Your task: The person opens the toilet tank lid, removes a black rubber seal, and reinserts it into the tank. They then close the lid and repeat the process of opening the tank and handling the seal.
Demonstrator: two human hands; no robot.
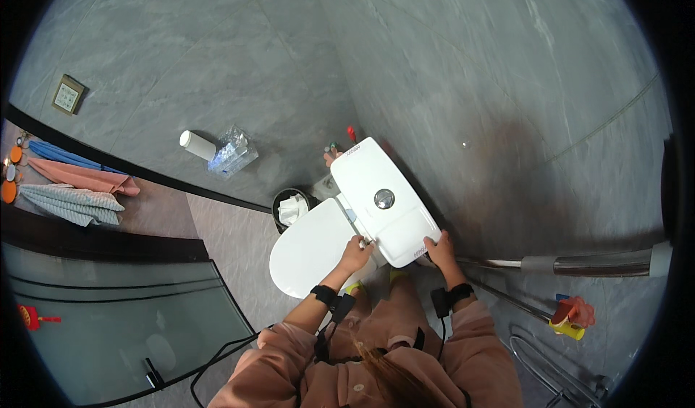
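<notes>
While your right hand (441,251) grasps a corner of the white cistern lid (402,228), your left hand (355,256) is at its front edge, grip not determinable.

The head view looks down on the toilet (371,211) from near above, dim edges uncertain.
</notes>
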